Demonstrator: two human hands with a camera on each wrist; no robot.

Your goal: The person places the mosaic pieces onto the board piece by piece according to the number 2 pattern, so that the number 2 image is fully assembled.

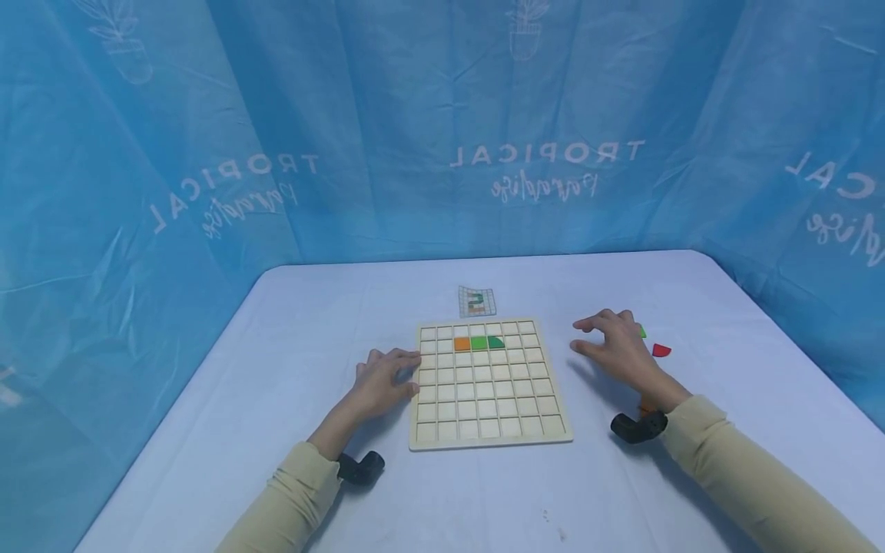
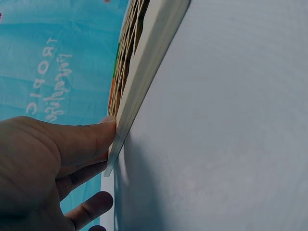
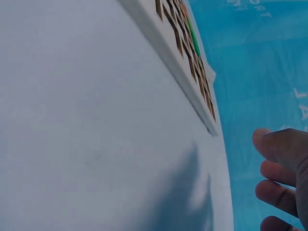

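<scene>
A pale wooden grid board point(image 1: 423, 444) lies on the table. In its second row from the far side sit an orange square tile point(image 1: 462, 345), a light green square tile point(image 1: 479, 343) and a dark green tile with one rounded corner point(image 1: 495, 342). My left hand point(image 1: 379, 384) touches the board's left edge with thumb and index fingertips, the fingers loosely spread; the left wrist view shows the thumb point(image 2: 91, 137) against the rim. To the right of the board my right hand point(image 1: 614, 347) hovers over the cloth, thumb and index apart, holding nothing.
A small pattern card point(image 1: 477, 302) lies beyond the board. Near my right hand are a red rounded piece point(image 1: 661, 350), a light green piece point(image 1: 642, 332) partly hidden by the hand, and orange pieces point(image 1: 646, 406) by the wrist. Blue printed curtains point(image 1: 387, 207) surround the white-covered table.
</scene>
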